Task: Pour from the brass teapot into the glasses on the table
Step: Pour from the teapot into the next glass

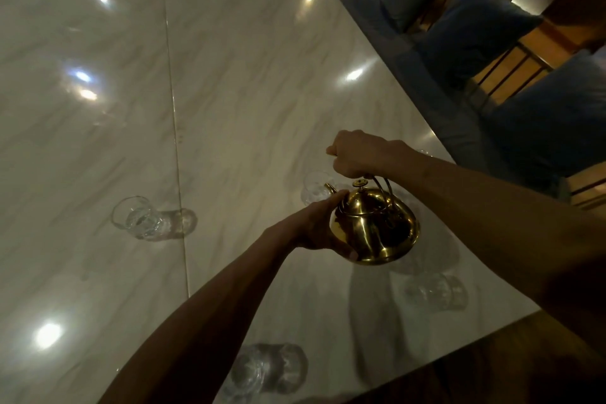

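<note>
We see the brass teapot (373, 226) held off the desk (246, 59) in both hands, over the part that lies toward the right edge and short of the near right corner. The right hand (360, 154) is closed in a fist round the top of the teapot's wire handle, knuckles up. The left hand (321, 226) cups the round side of the body, fingers curled over the shoulder by the spout and thumb underneath near the base. The pot is tipped away from us, its lid knob (360, 183) leaning toward the far side and its short spout reaching over the rim of the spout glass (316, 188), a clear glass that stands just beyond the left hand. We cannot tell whether any liquid runs from the spout. Three more clear glasses stand well apart on the white marble: the seam glass (141, 218), beside the thin metal seam (173, 108) that runs from the far edge toward the near edge, the near glass (262, 367), close to the near edge under the left forearm, and the right glass (436, 292), near the near right corner below the teapot. Along the right edge stand chairs with blue cushions (475, 26).
</note>
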Motion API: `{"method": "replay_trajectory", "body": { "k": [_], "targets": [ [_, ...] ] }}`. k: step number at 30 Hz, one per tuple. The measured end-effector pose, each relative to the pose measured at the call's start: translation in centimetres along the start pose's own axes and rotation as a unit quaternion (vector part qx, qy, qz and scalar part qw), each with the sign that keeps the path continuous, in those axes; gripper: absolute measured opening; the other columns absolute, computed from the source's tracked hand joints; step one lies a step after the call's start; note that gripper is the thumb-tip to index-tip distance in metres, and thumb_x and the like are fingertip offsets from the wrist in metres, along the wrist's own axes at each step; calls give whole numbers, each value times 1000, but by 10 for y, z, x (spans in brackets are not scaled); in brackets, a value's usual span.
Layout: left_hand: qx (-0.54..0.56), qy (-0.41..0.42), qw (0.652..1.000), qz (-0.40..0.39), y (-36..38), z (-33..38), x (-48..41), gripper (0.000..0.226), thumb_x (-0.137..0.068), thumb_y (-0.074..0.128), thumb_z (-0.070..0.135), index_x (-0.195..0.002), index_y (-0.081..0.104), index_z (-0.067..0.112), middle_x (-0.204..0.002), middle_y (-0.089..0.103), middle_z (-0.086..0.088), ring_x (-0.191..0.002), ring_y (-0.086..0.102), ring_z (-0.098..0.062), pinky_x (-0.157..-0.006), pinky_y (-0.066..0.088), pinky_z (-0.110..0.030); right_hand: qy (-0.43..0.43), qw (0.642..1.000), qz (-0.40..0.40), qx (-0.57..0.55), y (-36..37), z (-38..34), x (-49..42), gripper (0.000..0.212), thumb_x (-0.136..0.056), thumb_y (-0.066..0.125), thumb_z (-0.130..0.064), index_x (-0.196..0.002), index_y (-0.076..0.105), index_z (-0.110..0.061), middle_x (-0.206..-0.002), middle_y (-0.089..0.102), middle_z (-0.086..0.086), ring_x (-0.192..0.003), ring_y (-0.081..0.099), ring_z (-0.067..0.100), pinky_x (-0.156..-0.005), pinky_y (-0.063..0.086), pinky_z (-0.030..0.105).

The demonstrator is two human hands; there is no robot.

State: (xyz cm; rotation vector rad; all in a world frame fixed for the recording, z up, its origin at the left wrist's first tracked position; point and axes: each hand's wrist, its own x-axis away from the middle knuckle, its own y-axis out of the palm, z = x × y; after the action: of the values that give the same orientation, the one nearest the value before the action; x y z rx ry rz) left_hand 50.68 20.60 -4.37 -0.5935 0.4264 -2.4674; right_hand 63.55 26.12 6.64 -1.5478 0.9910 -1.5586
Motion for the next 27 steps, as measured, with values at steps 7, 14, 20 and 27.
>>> {"method": "replay_trajectory", "body": {
  "k": [7, 14, 20, 27],
  "targets": [
    [5, 13, 1000, 5, 2, -4, -1, 117, -63, 95, 35, -157, 24, 32, -157, 40, 2, -146, 35, -24, -118, 36, -51, -1, 1000, 1, 4, 1, 0, 0, 52, -89, 51, -24, -141, 46, -15, -136, 53, 10, -108, 62, 25, -91, 52, 39],
    [5, 10, 1000, 9, 1, -1, -1, 115, -65, 95, 30, -157, 26, 31, -157, 40, 2, -145, 36, -23, -117, 36, -45, -5, 1000, 0, 17, 1, 0, 0, 54, -90, 48, -26, -142, 43, -14, -140, 49, 11, -114, 57, 27, -93, 49, 40],
    [4, -1, 1000, 3, 2, -5, 0, 121, -61, 94, 42, -158, 22, 34, -158, 39, 4, -147, 34, -23, -118, 35, -50, 0, 1000, -1, 10, 1, -2, 3, 53, -92, 49, -25, -143, 43, -14, -140, 49, 11, -115, 57, 27, -94, 48, 39],
    [7, -7, 1000, 0, 1, -2, 1, 120, -62, 95, 39, -158, 22, 34, -158, 38, 4, -147, 33, -23, -118, 35, -50, 0, 1000, -1, 5, 0, -4, 5, 51, -91, 50, -23, -141, 44, -14, -136, 53, 11, -111, 59, 26, -91, 50, 37]
  ]
}}
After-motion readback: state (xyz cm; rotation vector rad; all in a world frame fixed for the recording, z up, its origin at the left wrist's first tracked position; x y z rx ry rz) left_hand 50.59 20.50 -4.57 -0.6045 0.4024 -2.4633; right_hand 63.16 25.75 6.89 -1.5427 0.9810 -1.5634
